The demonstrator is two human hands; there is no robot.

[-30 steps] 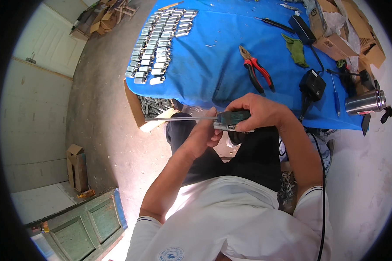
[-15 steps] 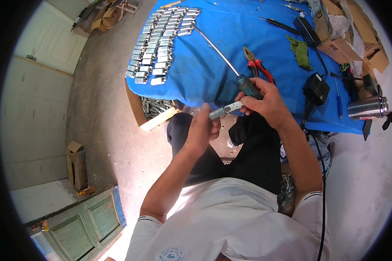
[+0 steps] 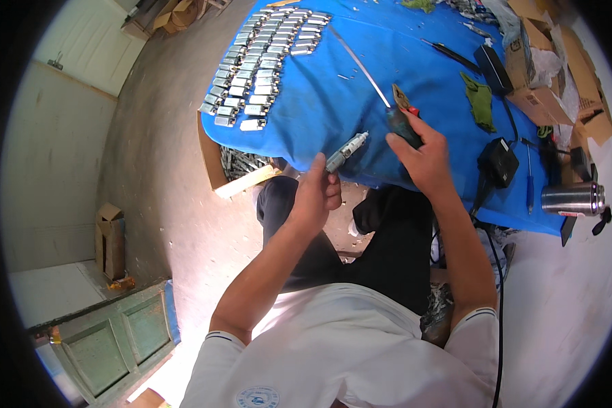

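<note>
The left hand (image 3: 317,194) grips one small silvery metal cylinder (image 3: 345,151) by its lower end, raised over the near edge of the blue cloth-covered table (image 3: 333,88). The right hand (image 3: 421,153), just beside it, is closed round the dark handle of one long thin-shafted screwdriver (image 3: 370,75), whose shaft lies across the cloth. Rows of many small metal blocks (image 3: 258,61), too many to count, lie farther left; one steel flask (image 3: 572,198) lies right.
</note>
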